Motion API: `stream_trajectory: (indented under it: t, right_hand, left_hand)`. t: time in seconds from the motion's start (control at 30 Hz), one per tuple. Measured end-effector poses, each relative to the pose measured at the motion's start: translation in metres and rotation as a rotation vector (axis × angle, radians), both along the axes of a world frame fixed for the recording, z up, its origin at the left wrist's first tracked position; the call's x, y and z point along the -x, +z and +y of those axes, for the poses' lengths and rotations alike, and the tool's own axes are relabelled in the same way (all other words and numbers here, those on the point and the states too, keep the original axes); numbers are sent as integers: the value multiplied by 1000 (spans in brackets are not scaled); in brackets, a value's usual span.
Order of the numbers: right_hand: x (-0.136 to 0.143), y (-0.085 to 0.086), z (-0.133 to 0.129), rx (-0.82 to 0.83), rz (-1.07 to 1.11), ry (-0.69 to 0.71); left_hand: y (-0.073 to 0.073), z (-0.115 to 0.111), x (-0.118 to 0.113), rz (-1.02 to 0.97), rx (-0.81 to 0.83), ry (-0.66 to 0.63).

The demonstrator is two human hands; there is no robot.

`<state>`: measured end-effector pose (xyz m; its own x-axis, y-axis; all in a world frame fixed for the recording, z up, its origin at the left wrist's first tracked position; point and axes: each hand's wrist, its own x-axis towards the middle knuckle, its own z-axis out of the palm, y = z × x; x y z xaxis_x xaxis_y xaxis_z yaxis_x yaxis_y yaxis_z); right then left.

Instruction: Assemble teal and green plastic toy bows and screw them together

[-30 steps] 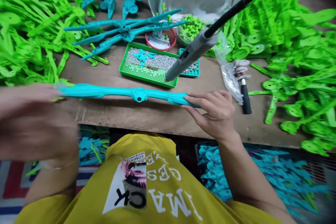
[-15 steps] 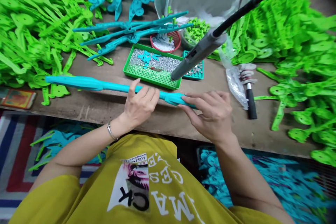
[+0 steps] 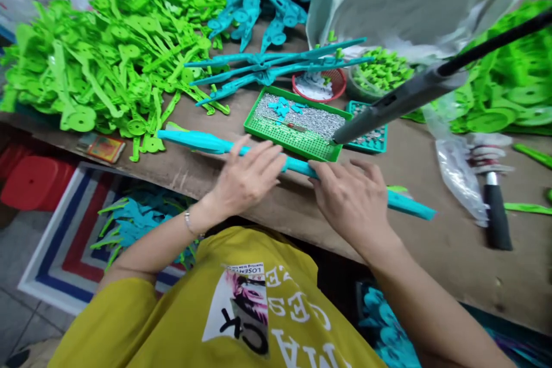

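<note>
A long, slim blue plastic part (image 3: pixel 198 141) lies crosswise along the front of the bench. My left hand (image 3: pixel 250 178) is closed over its middle, fingers bent down on top. To the right, my right hand (image 3: pixel 351 198) grips the same part with thumb and fingers, and one end sticks out past it. My palms hide portions of the part. Just beyond my hands is a green tray (image 3: pixel 267 134) of small metal screws, with little blue pieces and a thin red-handled tool (image 3: pixel 296 127) in it. A grey electric screwdriver (image 3: pixel 388 106) hangs over the tray's right corner.
Green plastic parts (image 3: pixel 107 57) are heaped at the left, more at the right. Blue assembled pieces (image 3: pixel 263 75) lie behind the tray, near a red basket (image 3: pixel 340 83) and a bowl of green bits (image 3: pixel 382 72). A black-handled hammer-like tool (image 3: pixel 495 213) rests at right.
The view has swung left, so the bench appears shifted right. The blue part's right end now extends beyond my right hand, which previously held near that end. Both hands remain on it.
</note>
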<state>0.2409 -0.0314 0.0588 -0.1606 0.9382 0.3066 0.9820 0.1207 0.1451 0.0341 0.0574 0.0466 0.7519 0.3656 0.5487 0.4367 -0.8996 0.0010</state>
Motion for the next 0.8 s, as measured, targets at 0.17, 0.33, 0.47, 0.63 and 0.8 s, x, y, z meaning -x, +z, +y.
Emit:
stream_trajectory:
  t: [0.17, 0.33, 0.47, 0.63, 0.8]
  right_hand:
    - [-15, -1, -8, -55, 9, 33]
    - [-18, -5, -9, -75, 19, 66]
    - [-17, -5, -7, -107, 15, 95]
    - [-15, -5, -5, -144, 12, 93]
    - [-10, -7, -17, 29, 100, -35]
  left_hand:
    - [19, 34, 83, 56, 62, 285]
    - [23, 57, 114, 192, 97, 227]
    - [17, 67, 113, 175, 148, 194]
    - [15, 72, 113, 151, 81, 196]
    - [18, 61, 121, 166, 80, 153]
